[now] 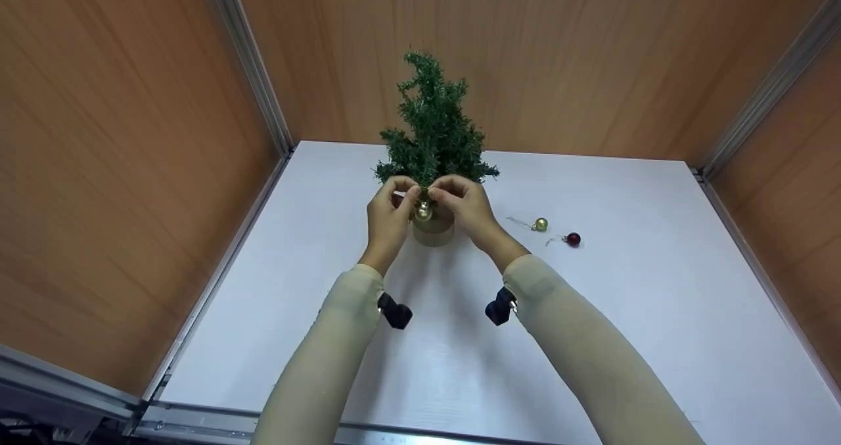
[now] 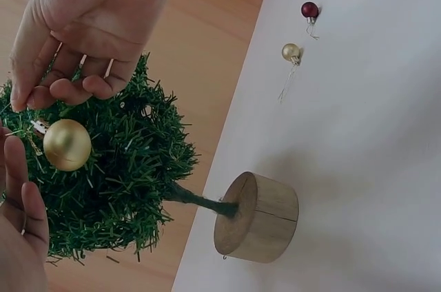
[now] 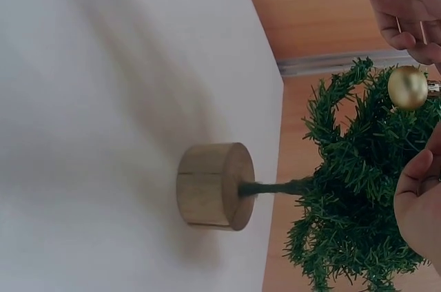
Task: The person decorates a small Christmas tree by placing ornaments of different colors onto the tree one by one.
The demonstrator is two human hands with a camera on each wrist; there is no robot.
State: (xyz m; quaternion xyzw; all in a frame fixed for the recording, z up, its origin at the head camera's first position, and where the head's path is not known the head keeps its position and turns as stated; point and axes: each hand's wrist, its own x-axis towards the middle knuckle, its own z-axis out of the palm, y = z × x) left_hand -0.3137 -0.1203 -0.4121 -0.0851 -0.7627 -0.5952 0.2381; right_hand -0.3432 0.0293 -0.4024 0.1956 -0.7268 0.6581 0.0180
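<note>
A gold Christmas ball ornament point(image 1: 422, 211) hangs at the front of a small artificial Christmas tree point(image 1: 430, 126), between the two hands. My left hand point(image 1: 389, 216) pinches the ornament's thin string from the left, thumb against forefinger. From the right, my right hand point(image 1: 468, 210) pinches the same string. The left wrist view shows the ball point(image 2: 67, 144) with its silver cap towards the fingertips and green branches point(image 2: 131, 161) behind. In the right wrist view the ball point(image 3: 407, 87) is seen from the other side; the frame edge cuts off the string and part of both hands.
The tree stands on a round wooden base point(image 2: 258, 216) on a white table point(image 1: 315, 261). To its right lie another gold ball ornament point(image 1: 540, 224) and a dark red one point(image 1: 573, 239), each with a string. Wood-grain panels point(image 1: 558, 57) enclose the back and sides.
</note>
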